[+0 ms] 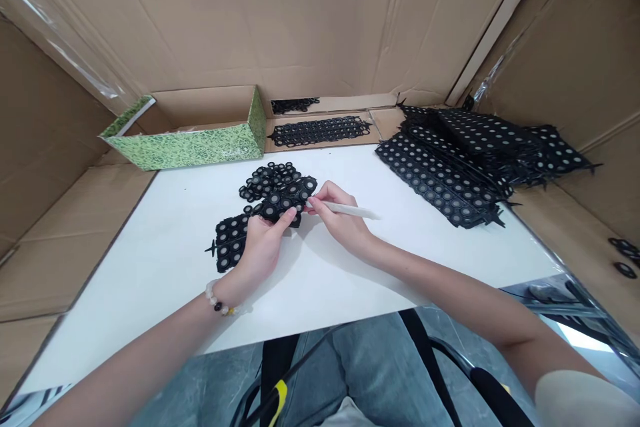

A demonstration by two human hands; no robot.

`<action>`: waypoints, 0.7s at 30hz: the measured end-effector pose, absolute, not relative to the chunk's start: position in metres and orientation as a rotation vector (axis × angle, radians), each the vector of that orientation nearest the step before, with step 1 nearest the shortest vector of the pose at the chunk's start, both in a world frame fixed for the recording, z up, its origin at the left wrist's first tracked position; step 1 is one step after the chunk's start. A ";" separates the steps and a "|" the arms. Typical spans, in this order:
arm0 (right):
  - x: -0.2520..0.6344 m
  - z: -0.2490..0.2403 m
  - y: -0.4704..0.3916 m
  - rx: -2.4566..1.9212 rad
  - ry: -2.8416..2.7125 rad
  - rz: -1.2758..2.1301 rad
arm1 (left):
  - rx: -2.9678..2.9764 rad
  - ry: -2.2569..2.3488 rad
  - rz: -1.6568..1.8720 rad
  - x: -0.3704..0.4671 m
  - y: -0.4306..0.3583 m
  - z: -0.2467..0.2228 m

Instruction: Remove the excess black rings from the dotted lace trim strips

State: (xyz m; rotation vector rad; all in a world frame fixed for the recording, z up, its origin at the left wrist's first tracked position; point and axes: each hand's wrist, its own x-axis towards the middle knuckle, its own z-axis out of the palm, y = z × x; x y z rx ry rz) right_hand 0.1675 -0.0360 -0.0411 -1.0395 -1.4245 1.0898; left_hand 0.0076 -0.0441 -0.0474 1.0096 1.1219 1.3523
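Observation:
A black sheet of joined discs with grey centres point(231, 237) is held just above the white table, its right part bent upward. My left hand point(263, 240) grips this sheet near its middle, the thumb on top. My right hand point(343, 219) is closed around a thin white pen-like tool point(351, 209), whose tip end is at the sheet's right edge; the tip itself is hidden by the fingers. Just behind the sheet lies a pile of loose black rings point(269, 180).
Black dotted sheets point(450, 160) are heaped at the right. A green patterned box point(190, 149) stands at the back left. Behind the white table point(320, 287) lie a black ring lattice point(320, 131) and more black pieces point(294, 105). Cardboard walls point(320, 20) surround it.

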 end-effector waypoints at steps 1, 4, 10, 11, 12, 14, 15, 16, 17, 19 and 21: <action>0.167 -0.041 -0.036 -1.045 -1.430 1.081 | 1.011 1.119 1.345 0.008 -0.044 -0.047; 0.168 -0.041 -0.035 -1.054 -1.420 1.062 | 1.004 1.098 1.321 0.007 -0.044 -0.044; 0.173 -0.036 -0.025 -0.867 -1.198 1.276 | 1.036 1.150 1.220 -0.002 -0.034 -0.037; 0.174 -0.034 -0.023 -0.839 -1.156 1.331 | 1.057 1.183 1.212 -0.004 -0.032 -0.036; 0.175 -0.032 -0.022 -0.823 -1.123 1.381 | 1.070 1.211 1.219 -0.005 -0.031 -0.036; 0.176 -0.030 -0.021 -0.812 -1.086 1.463 | 1.060 1.241 1.262 -0.006 -0.029 -0.035; 0.176 -0.029 -0.022 -0.810 -1.078 1.492 | 1.042 1.241 1.287 -0.006 -0.029 -0.035; 0.175 -0.030 -0.022 -0.809 -1.076 1.512 | 1.021 1.234 1.306 -0.005 -0.029 -0.035; 0.174 -0.030 -0.023 -0.808 -1.078 1.527 | 1.004 1.227 1.314 -0.005 -0.030 -0.034; 0.172 -0.033 -0.025 -0.810 -1.086 1.546 | 0.982 1.219 1.311 -0.003 -0.031 -0.034; 0.169 -0.036 -0.026 -0.816 -1.094 1.557 | 0.974 1.215 1.301 -0.002 -0.032 -0.035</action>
